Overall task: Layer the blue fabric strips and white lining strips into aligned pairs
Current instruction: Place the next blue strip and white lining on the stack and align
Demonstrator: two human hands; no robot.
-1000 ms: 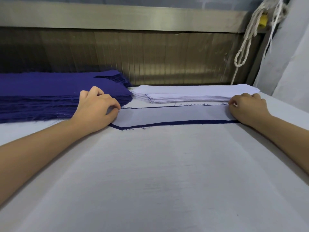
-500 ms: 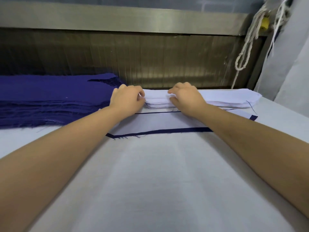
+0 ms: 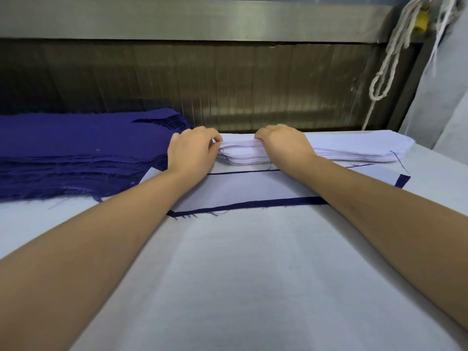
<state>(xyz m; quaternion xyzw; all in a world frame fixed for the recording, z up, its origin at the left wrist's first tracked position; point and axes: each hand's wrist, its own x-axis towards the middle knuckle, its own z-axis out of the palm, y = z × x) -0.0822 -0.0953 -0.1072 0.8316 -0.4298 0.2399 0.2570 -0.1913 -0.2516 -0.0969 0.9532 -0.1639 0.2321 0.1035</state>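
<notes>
1. A wide bench [image 3: 240,274] covered in pale cloth fills the lower view; two bare forearms reach across it from the near edge.
2. Behind the bench runs a dark ribbed panel [image 3: 253,84] topped by a brushed metal rail [image 3: 202,19].
3. A thick stack of blue fabric strips [image 3: 76,148] lies at the far left of the bench, its near edges frayed.
4. A lower stack of white lining strips [image 3: 354,148] lies at the far middle and right, just beside the blue stack.
5. In front of the white stack lies one finished pair [image 3: 248,191]: a white strip laid on a blue strip, with blue showing as a thin border along the near edge and at the right end.
6. The left hand [image 3: 192,153] is curled at the left end of the white stack, fingertips pinching the top layers.
7. The right hand [image 3: 283,143] is curled on top of the same stack a little to the right, fingers pressing or gripping its top layers; which one I cannot tell.
8. A looped white rope [image 3: 387,67] hangs at the upper right.
</notes>
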